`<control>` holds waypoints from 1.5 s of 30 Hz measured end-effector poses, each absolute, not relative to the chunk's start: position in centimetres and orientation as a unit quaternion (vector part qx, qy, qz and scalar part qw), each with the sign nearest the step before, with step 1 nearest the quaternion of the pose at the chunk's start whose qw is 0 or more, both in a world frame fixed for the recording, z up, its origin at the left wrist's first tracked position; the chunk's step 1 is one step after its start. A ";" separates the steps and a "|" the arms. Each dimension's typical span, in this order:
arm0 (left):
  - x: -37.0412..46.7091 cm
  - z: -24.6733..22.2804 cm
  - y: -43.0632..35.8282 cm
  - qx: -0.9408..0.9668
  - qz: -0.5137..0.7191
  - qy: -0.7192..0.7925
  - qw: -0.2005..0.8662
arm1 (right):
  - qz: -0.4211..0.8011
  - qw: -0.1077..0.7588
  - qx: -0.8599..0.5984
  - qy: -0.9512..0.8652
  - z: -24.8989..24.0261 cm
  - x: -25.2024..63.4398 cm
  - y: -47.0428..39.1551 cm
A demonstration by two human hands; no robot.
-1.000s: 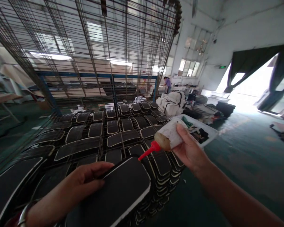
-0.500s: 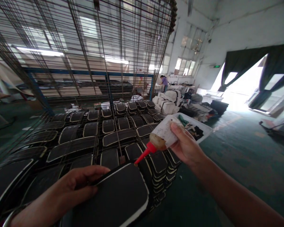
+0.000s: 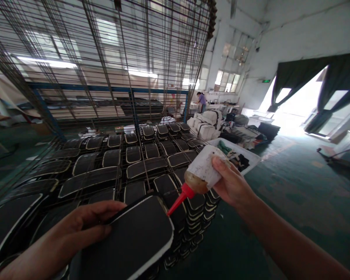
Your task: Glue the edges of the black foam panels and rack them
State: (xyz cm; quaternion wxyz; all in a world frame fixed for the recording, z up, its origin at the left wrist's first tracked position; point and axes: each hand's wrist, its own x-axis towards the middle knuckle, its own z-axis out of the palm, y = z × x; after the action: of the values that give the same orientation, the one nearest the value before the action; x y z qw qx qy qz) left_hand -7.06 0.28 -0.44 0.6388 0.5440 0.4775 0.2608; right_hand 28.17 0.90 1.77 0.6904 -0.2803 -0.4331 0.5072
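My right hand [image 3: 231, 179] grips a squeeze bottle [image 3: 202, 167] with a whitish, stained body, brownish contents and a red nozzle. The bottle is tilted down to the left, its nozzle tip at the right edge of a dark panel [image 3: 134, 241] near the rounded corner. A pale strip borders this panel. My left hand [image 3: 87, 225] holds the panel by its left side, thumb on top and fingers along the far edge; part of its grip is hidden beneath.
Rows of similar dark panels [image 3: 146, 169] lie stacked on a wire rack. Its raised wire frame [image 3: 151, 46] stands behind. A white bin [image 3: 252, 155] with cloth pieces sits at the right, near white bundles [image 3: 207, 124]. Far back, a person [image 3: 202, 102] stands by a table.
The nozzle tip has moved from the panel's far edge around the corner to its right edge. The panel has shifted slightly left in my left hand.
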 end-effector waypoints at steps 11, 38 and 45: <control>-7.9 -2.3 -0.4 0.421 0.340 0.483 0.689 | 0.507 0.733 -0.261 -0.372 0.4 28.0 -0.2; -5.7 -1.8 -2.7 0.318 0.398 0.464 0.725 | 0.492 0.757 -0.286 -0.323 -2.6 24.9 -0.4; -6.2 -2.0 -2.4 0.313 0.395 0.460 0.732 | 0.487 0.742 -0.291 -0.357 -3.2 24.3 -1.6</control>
State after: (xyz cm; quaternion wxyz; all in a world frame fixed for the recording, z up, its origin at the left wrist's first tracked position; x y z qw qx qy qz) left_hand -6.17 -2.42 -1.96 0.7316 0.3127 0.4598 0.3945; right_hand 24.31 -1.62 -3.23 0.7424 -0.2914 -0.3566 0.4867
